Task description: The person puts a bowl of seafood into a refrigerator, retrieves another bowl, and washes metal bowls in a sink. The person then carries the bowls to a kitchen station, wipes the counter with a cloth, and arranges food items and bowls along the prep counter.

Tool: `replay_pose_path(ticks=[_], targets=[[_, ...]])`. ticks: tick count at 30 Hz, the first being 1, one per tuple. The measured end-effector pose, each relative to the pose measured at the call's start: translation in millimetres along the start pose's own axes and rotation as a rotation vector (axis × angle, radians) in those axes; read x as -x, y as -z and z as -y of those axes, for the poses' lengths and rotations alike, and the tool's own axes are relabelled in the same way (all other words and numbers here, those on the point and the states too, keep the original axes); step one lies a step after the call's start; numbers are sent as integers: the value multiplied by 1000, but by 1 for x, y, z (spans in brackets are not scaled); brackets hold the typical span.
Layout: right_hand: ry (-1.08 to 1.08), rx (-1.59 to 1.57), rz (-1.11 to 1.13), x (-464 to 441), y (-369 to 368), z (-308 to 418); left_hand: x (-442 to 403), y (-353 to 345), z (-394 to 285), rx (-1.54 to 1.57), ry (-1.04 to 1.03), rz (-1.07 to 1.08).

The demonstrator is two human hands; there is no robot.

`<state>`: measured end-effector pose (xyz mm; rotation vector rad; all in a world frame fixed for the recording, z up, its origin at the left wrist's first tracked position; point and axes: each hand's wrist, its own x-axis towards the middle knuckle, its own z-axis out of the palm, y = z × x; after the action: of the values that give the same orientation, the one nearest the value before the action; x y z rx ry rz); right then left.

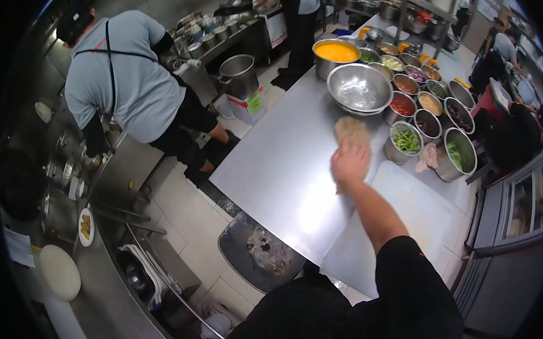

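One of my hands, seemingly my right hand (351, 162), lies on a tan cloth (351, 131) and presses it on the steel table (271, 169). The hand is slightly blurred. Just beyond the cloth are stacked steel bowls (360, 90), with a pot of orange liquid (336, 51) behind them. To the right stand steel containers of green strips (406, 140), red pieces (402, 105) and leafy greens (460, 152). A white cutting board (401, 218) lies nearer, beside my forearm. My left hand is not in view.
A grey waste bin (233, 256) stands below the table's left edge. At the left a person in a grey shirt (128, 73) faces the other counter, near a large empty pot (238, 74). A pink cloth (428, 157) lies among the containers.
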<state>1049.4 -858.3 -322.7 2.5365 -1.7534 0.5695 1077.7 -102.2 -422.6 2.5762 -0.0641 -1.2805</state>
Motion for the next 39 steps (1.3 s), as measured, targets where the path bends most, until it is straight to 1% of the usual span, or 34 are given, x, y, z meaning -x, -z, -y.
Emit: replay_pose_path(ticks=[3,4,5,7,9,10,12,13,15,16,17,18,19,20,22,23,24,27,29,31,33,34,36,37,38,39], targets=[[26,-35,256,71,35,49,-11,-7,-14,72,-75,-40],[77,-70,317,98,48,62,-12,-6,-20,76,-132,-64],[132,-105,375,124,59,73,-13,-4,-24,63,-216,-92],[269,-120,435,175,63,85,-16,2,-32,-45,-533,-219],[446,-89,396,217,72,90,-9,7,-48,141,-518,-271],[515,-155,404,231,76,87,-3,8,-60,501,-215,-207],[655,-286,430,254,90,79,1,-1,-51,564,-203,-186],[654,-314,485,260,94,75,2,-6,-46,591,-192,-174],[656,-376,602,260,115,69,-14,-29,0,200,-276,-50],[589,-380,571,251,122,65,-24,-41,27,7,-325,2],[524,-388,535,238,127,60,-14,-49,41,-68,-329,17],[515,-382,381,223,122,51,-5,-57,46,-65,-282,24],[460,-400,342,204,124,42,4,-64,53,-36,-242,25],[392,-368,244,195,138,34,12,-69,57,-3,-220,17],[406,-214,320,193,134,15,32,-71,51,62,-209,-14],[414,-136,360,194,128,8,48,-65,34,90,-224,-36],[462,-83,279,199,107,6,61,-56,12,121,-245,-65],[488,-14,329,218,95,26,97,-13,-95,252,-338,-162],[573,10,316,238,126,34,67,6,-153,397,-528,-193],[688,-272,435,241,127,31,81,26,-235,357,-729,-266],[650,-670,784,225,124,23,107,38,-314,417,-823,-250],[608,-752,684,219,117,13,123,40,-349,398,-863,-245],[536,-989,579,192,150,-37,136,34,-407,395,-947,-224],[432,-1032,565,175,165,-68,139,28,-430,416,-997,-206],[328,-1068,550,156,181,-101,145,20,-453,418,-1000,-168],[284,-1099,499,135,201,-135,152,10,-474,426,-1005,-132]])
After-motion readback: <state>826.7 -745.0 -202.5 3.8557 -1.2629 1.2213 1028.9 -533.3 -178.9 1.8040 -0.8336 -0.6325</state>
